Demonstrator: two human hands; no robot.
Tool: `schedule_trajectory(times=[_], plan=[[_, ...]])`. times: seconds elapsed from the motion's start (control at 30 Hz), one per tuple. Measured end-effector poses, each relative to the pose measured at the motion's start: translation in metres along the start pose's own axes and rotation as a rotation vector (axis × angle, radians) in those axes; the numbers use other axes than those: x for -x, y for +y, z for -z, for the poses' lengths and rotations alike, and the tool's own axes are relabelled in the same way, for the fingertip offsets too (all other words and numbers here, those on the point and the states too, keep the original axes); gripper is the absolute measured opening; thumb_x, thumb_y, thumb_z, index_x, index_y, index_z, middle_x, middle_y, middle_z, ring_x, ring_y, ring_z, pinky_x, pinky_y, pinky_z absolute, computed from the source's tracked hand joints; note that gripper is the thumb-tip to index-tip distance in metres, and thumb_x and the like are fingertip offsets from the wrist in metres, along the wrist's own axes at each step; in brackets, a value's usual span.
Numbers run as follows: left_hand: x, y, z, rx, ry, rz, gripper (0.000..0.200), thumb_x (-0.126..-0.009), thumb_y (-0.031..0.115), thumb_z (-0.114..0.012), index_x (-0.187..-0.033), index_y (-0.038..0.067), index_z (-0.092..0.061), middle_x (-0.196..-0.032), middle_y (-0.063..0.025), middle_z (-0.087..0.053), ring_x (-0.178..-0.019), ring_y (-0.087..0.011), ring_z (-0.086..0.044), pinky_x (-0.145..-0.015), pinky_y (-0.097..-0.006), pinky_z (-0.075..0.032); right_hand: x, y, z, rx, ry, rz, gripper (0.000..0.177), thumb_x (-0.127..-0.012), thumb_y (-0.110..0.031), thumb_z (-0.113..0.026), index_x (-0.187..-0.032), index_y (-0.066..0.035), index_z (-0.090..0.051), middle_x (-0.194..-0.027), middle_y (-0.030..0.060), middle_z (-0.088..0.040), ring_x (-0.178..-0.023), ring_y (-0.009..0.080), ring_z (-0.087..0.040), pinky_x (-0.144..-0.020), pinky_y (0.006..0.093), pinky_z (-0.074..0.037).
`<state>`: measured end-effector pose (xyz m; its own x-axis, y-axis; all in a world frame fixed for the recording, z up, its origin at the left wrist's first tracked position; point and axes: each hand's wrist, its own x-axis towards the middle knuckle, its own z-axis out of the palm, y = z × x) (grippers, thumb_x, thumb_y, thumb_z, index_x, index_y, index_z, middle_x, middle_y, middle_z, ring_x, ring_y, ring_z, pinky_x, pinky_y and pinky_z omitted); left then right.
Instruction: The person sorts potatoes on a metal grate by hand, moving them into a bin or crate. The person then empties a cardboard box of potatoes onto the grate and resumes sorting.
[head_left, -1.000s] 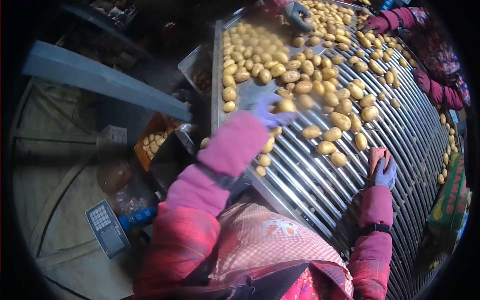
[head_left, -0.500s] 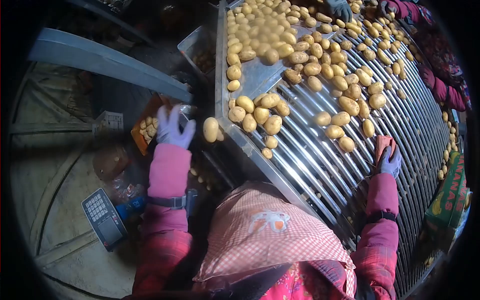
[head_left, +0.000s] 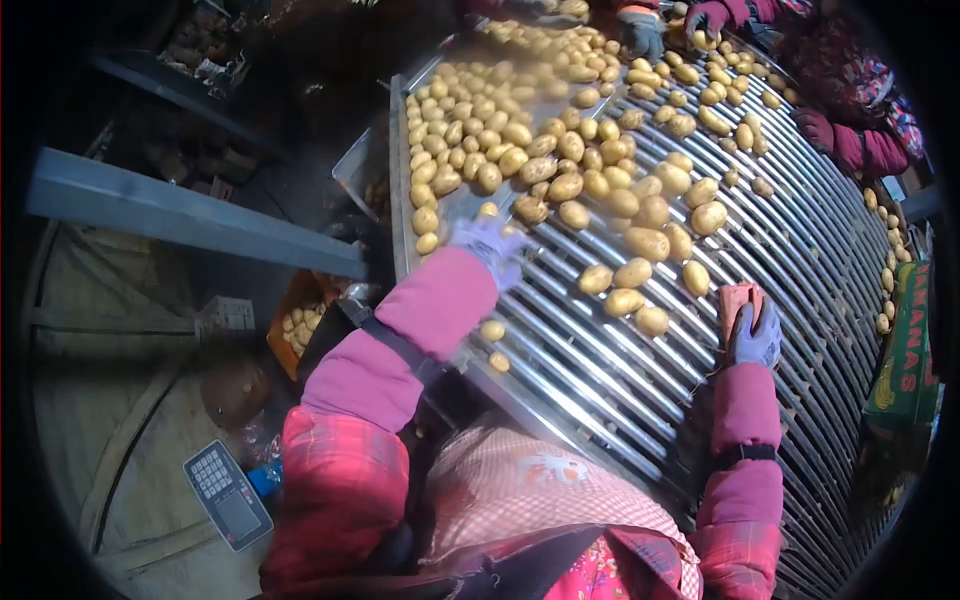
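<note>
My left hand [head_left: 487, 250], in a lavender glove, reaches over the left side of the metal roller table [head_left: 600, 385]. Its fingers look spread, though motion blurs them, and no potato shows in its grasp. Just beyond it is a small potato [head_left: 488, 209]; two more small potatoes [head_left: 495, 345] lie on the bars nearer me. My right hand [head_left: 757, 335], gloved alike, is closed around a reddish-pink block [head_left: 738, 300] resting on the bars. To the left of that block, several loose potatoes [head_left: 640, 295] sit on the rollers.
Many potatoes [head_left: 470, 120] crowd the far left of the table. A co-worker's gloved hand [head_left: 643, 35] and a sleeved arm [head_left: 870, 150] are at the far side. A green banana box [head_left: 900, 350] stands right; an orange crate [head_left: 290, 320] and scale [head_left: 228, 495] are left.
My left hand has swung right from beside the crate onto the table. A potato seen outside the table's edge is out of sight. My right hand still grips the block. The view has shifted.
</note>
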<state>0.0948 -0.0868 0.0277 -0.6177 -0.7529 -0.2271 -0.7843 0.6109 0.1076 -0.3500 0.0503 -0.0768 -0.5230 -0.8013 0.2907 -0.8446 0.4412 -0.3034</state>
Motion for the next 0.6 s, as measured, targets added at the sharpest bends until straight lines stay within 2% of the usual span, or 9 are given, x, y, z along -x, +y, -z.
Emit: schedule_trajectory(times=[0.07,0.17,0.2,0.27,0.3,0.33,0.43,0.57,0.6], plan=[[-0.031,-0.018,0.013,-0.136,0.016,0.319,0.045,-0.080,0.035,-0.058,-0.121,0.015,-0.055,-0.126,-0.0109,-0.050,-0.115,-0.0317,-0.047,-0.091,-0.0498,-0.036,0.001,-0.002,0.002,0.000,0.007,0.015,0.053,-0.087,-0.042,-0.055,-0.126,-0.006,-0.054,-0.122,0.0197,-0.056,-0.110,0.0363,-0.053,-0.095,0.0428,-0.042],[-0.071,-0.039,0.009,-0.030,0.257,0.297,0.048,-0.083,0.040,-0.055,-0.123,0.015,-0.055,-0.128,-0.0112,-0.051,-0.118,-0.0320,-0.047,-0.096,-0.0498,-0.034,0.003,-0.008,0.007,-0.029,0.057,0.059,0.050,-0.086,-0.039,-0.057,-0.123,-0.004,-0.055,-0.118,0.0198,-0.058,-0.107,0.0363,-0.055,-0.093,0.0434,-0.043],[-0.088,-0.040,0.010,-0.030,0.264,0.287,0.048,-0.083,0.040,-0.055,-0.123,0.015,-0.055,-0.128,-0.0112,-0.051,-0.118,-0.0320,-0.047,-0.096,-0.0498,-0.034,0.003,-0.008,0.006,-0.032,0.065,0.060,0.050,-0.086,-0.038,-0.058,-0.122,-0.003,-0.055,-0.117,0.0199,-0.058,-0.106,0.0367,-0.055,-0.093,0.0438,-0.043],[-0.126,-0.033,0.009,0.264,0.519,0.247,0.059,-0.082,0.049,-0.056,-0.125,0.008,-0.055,-0.125,-0.0188,-0.054,-0.116,-0.0329,-0.051,-0.102,-0.0438,-0.035,0.004,-0.008,0.007,-0.037,0.070,0.070,0.050,-0.086,-0.037,-0.058,-0.122,-0.003,-0.055,-0.116,0.0200,-0.058,-0.106,0.0370,-0.055,-0.092,0.0440,-0.043],[-0.145,-0.025,0.015,0.264,0.439,0.312,0.065,-0.081,0.056,-0.055,-0.129,0.014,-0.052,-0.132,-0.0171,-0.049,-0.123,-0.0328,-0.045,-0.103,-0.0472,-0.032,0.003,-0.010,0.008,-0.035,0.070,0.075,0.050,-0.085,-0.037,-0.059,-0.121,-0.002,-0.055,-0.116,0.0202,-0.058,-0.106,0.0369,-0.055,-0.092,0.0441,-0.043],[-0.158,-0.016,0.016,0.279,0.445,0.300,0.065,-0.081,0.056,-0.055,-0.129,0.014,-0.052,-0.132,-0.0171,-0.049,-0.123,-0.0328,-0.045,-0.103,-0.0472,-0.032,0.003,-0.013,0.012,-0.046,0.078,0.080,0.049,-0.084,-0.035,-0.060,-0.120,-0.002,-0.056,-0.114,0.0204,-0.058,-0.104,0.0371,-0.056,-0.092,0.0440,-0.043],[-0.190,0.005,0.005,0.040,0.479,0.469,0.066,-0.078,0.062,-0.055,-0.135,0.030,-0.046,-0.146,-0.0148,-0.028,-0.135,-0.0352,-0.024,-0.104,-0.0579,-0.022,0.003,-0.013,0.012,-0.030,0.093,0.091,0.046,-0.084,-0.033,-0.061,-0.117,-0.001,-0.057,-0.112,0.0203,-0.059,-0.102,0.0377,-0.057,-0.089,0.0441,-0.045],[-0.181,0.009,-0.015,-0.009,0.390,0.364,0.062,-0.080,0.059,-0.053,-0.135,0.031,-0.046,-0.144,-0.0168,-0.031,-0.135,-0.0360,-0.025,-0.102,-0.0576,-0.026,0.002,-0.017,0.015,-0.008,0.072,0.056,0.047,-0.084,-0.034,-0.060,-0.118,-0.001,-0.056,-0.113,0.0208,-0.059,-0.104,0.0371,-0.056,-0.091,0.0444,-0.044],[-0.175,0.006,-0.012,0.021,0.349,0.332,0.058,-0.081,0.058,-0.052,-0.131,0.029,-0.050,-0.141,-0.0172,-0.034,-0.131,-0.0372,-0.030,-0.099,-0.0578,-0.029,0.003,-0.015,0.013,-0.028,0.088,0.093,0.048,-0.085,-0.034,-0.060,-0.119,-0.001,-0.056,-0.113,0.0208,-0.059,-0.105,0.0369,-0.055,-0.091,0.0442,-0.043]])
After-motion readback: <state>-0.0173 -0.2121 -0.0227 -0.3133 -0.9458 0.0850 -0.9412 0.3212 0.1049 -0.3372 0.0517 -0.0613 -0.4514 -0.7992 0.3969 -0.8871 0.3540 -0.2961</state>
